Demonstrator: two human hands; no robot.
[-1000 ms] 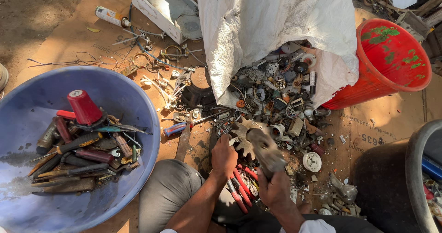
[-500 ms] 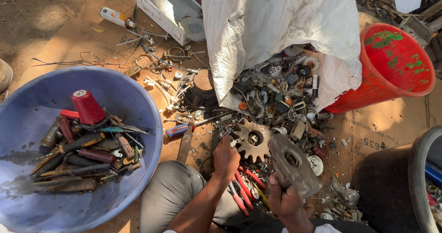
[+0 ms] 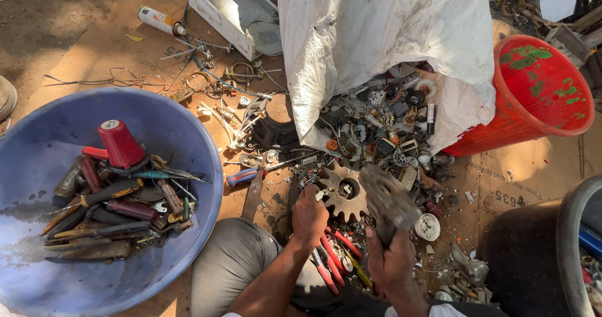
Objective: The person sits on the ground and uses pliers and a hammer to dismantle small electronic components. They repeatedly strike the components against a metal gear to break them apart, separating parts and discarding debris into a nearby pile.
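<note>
Rusty gear [image 3: 343,195] under left hand [image 3: 310,216]; right hand [image 3: 392,264] grips grey metal plate [image 3: 389,201] below white sack [image 3: 382,38].

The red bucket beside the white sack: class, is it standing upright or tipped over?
Tipped over. The red bucket lies on its side, its round base facing the camera, its mouth end hidden behind the white sack.

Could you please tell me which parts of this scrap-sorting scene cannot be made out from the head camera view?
- Head view: what the left hand grips; its fingers curl over it beside the rusty gear.
- Grey metal piece in the right hand: motion-blurred, shape unclear.
- White sack: its cloth hides whatever lies deeper inside.
- Dark tub: cut off by the right edge.
- Small parts in the scrap pile: too small to identify.
</note>
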